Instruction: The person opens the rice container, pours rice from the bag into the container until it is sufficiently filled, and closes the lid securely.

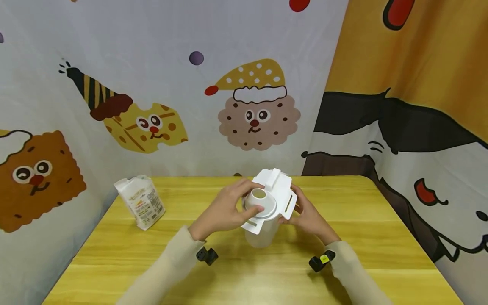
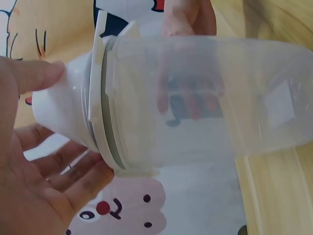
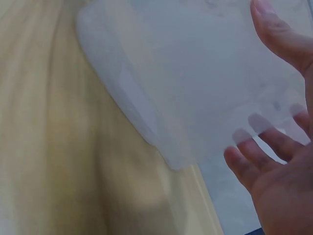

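A clear plastic container [image 1: 262, 237] stands on the yellow wooden table [image 1: 244, 275], topped by a white lid [image 1: 282, 188] with a round white cap [image 1: 259, 202] in its middle. My left hand [image 1: 251, 198] grips that cap, thumb on one side and fingers on the other. In the left wrist view the left hand [image 2: 73, 122] wraps the cap [image 2: 51, 110] beside the container [image 2: 210, 98]. My right hand [image 1: 298, 209] holds the container's side. In the right wrist view the right hand [image 3: 259, 88] curls round the container [image 3: 161, 73], with fingertips showing through the wall.
A small white printed bag [image 1: 141, 202] stands at the table's back left. Cartoon-printed curtains close in the table at the back and on both sides. A wrist camera sits on each sleeve.
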Tool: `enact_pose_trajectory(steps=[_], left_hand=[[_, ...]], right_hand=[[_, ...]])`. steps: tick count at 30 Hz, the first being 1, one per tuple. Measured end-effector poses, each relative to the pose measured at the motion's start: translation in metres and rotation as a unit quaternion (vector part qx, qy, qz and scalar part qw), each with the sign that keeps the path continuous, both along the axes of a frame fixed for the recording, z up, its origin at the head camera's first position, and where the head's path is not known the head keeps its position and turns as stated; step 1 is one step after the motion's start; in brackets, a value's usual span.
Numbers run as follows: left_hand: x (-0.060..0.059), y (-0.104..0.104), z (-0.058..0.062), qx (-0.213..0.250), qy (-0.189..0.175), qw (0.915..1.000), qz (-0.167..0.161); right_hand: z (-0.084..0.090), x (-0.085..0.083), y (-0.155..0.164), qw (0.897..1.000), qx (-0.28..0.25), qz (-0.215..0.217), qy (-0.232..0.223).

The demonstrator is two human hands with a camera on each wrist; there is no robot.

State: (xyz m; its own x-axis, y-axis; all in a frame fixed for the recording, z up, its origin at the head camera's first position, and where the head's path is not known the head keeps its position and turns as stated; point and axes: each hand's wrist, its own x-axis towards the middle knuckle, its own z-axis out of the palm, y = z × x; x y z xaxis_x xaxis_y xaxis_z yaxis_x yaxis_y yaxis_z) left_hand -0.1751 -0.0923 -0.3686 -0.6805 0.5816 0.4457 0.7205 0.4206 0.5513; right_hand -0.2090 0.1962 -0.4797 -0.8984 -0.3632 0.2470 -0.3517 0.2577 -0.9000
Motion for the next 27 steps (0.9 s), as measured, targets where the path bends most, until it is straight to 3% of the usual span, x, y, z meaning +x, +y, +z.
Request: enact_pose_trajectory(steps=[7, 14, 19, 27], left_hand=[[0.012, 0.01, -0.001, -0.015, 0.043, 0.998, 0.045], [0.02, 0.009, 0.0, -0.032, 0.051, 0.9966, 0.056], [0.015, 0.008, 0.003, -0.03, 0.035, 0.9986, 0.025], [0.001, -0.002, 0.005, -0.027, -0.021, 0.998, -0.053]], right_hand=[[0.004, -0.01, 0.006, 0.999, 0.01, 0.036, -0.012], [0.006, -0.008, 0.004, 0.997, 0.008, 0.062, -0.041], [0.008, -0.002, 0.007, 0.998, 0.004, 0.054, -0.03], [0.003, 0.016, -0.001, 0.999, -0.013, 0.037, 0.003]])
